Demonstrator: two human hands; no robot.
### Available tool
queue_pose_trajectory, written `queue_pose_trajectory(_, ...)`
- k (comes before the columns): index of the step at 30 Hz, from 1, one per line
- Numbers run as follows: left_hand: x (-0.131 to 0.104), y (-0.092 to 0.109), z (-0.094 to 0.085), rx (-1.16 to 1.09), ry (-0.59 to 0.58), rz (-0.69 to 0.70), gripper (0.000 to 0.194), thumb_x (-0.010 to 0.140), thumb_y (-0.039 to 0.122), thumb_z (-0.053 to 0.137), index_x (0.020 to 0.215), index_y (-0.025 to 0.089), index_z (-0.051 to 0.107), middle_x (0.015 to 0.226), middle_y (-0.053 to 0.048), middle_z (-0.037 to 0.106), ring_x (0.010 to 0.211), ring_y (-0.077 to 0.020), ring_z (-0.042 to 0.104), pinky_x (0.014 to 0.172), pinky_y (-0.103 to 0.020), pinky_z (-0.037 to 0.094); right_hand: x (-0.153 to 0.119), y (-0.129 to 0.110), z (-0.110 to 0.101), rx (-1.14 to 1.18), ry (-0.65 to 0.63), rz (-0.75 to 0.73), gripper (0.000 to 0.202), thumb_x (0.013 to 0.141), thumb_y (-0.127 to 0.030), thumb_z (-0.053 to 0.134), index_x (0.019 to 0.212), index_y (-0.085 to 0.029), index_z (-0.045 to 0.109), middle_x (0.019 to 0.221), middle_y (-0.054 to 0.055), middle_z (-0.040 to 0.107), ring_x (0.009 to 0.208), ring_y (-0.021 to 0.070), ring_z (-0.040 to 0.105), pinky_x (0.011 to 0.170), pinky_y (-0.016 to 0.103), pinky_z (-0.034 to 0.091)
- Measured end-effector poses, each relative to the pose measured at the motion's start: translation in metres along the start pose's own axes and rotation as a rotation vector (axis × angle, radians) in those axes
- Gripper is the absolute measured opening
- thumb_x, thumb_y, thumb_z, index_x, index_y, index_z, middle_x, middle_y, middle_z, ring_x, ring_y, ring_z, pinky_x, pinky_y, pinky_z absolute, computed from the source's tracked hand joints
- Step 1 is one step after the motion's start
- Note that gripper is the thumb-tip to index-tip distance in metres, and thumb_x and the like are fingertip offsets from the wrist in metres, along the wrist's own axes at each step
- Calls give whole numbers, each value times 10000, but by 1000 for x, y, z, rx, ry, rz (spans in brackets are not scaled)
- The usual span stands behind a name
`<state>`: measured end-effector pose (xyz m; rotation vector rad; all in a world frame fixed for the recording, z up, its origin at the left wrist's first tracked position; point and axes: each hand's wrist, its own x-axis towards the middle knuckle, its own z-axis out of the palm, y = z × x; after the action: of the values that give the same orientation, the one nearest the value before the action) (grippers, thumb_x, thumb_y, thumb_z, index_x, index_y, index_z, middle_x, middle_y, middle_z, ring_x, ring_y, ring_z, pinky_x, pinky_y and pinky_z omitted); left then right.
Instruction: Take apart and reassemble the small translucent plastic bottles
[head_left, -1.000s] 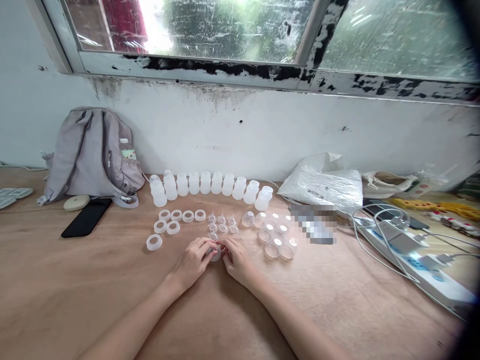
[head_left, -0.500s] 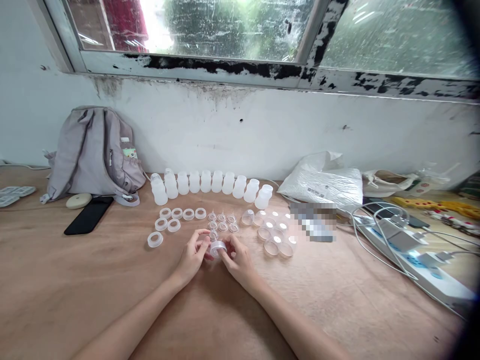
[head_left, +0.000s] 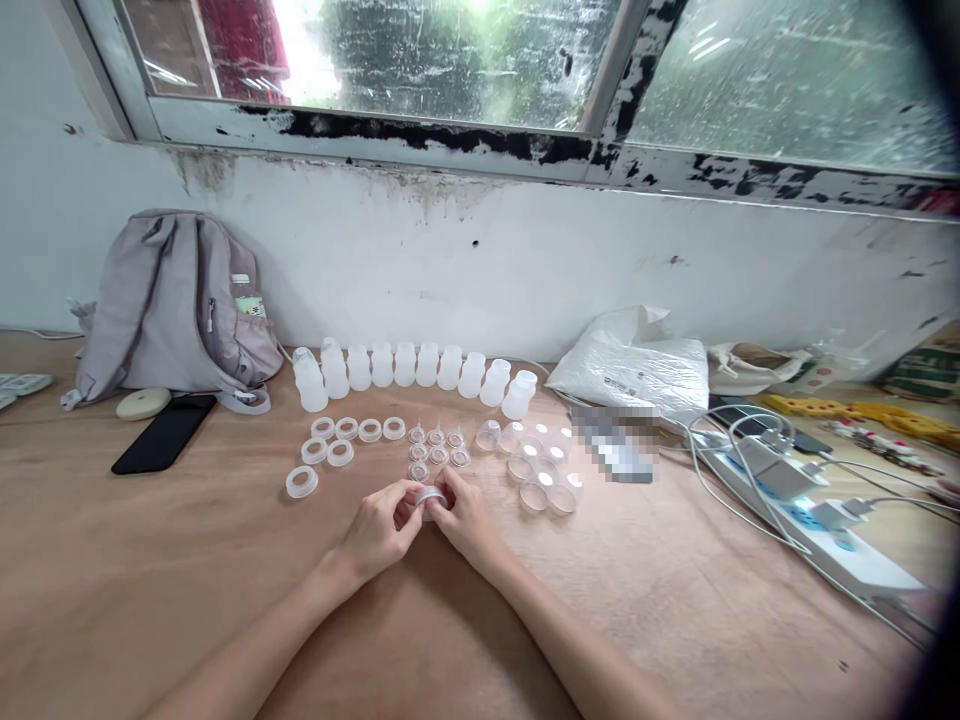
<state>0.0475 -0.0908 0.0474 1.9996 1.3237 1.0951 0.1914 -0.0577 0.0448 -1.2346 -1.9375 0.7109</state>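
Observation:
Between both hands, low over the table, is a translucent ring [head_left: 430, 494], partly covered by fingers. My left hand [head_left: 388, 522] grips its left side, fingers bent and thumb pressed in. From the right, my right hand [head_left: 459, 508] pinches the same ring. Just beyond the fingers lie several clear nipples [head_left: 418, 453] in short rows. Several loose white rings [head_left: 301, 482] are on the left, and several clear domed caps [head_left: 534, 492] on the right. A curved row of frosted bottles [head_left: 405, 364] stands behind; the two leftmost have tops on.
A grey backpack [head_left: 169, 310], a black phone [head_left: 163, 434] and a round cream case [head_left: 143, 403] are at left. At right are a white plastic package [head_left: 634, 365], a power strip [head_left: 840, 550] with looping cables, and a cloth pouch [head_left: 754, 368].
My left hand has closed in on the ring, which is now more hidden between the fingers of both hands. The whole view has shifted slightly.

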Motion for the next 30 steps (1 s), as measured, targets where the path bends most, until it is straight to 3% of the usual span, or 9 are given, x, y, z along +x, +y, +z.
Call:
queue_pose_trajectory(14, 0, 1, 1, 93, -13, -1, 136, 759, 225, 448, 875, 208, 517, 711, 0, 602, 563, -108, 538, 561, -213, 432, 2, 3, 4, 77, 38, -4, 134, 599, -136, 430, 585, -206, 317, 511, -69, 360, 468, 85, 336, 445, 193, 251)
queue_pose_trajectory(24, -1, 3, 0, 117, -74, 14, 145, 766, 190, 406, 878, 206, 496, 702, 6, 578, 576, -110, 534, 582, -210, 421, -2, 8, 7, 152, -7, -31, 263, 620, -77, 388, 845, -212, 383, 495, -94, 369, 432, 88, 338, 431, 182, 256)
queue_pose_trajectory(30, -1, 1, 7, 71, -3, -77, 113, 751, 195, 431, 848, 210, 487, 704, 2, 588, 602, -129, 555, 573, -226, 419, -3, 13, 12, 43, 16, -65, 251, 650, -95, 409, 874, -209, 416, 522, -80, 399, 450, 91, 375, 464, 192, 284)
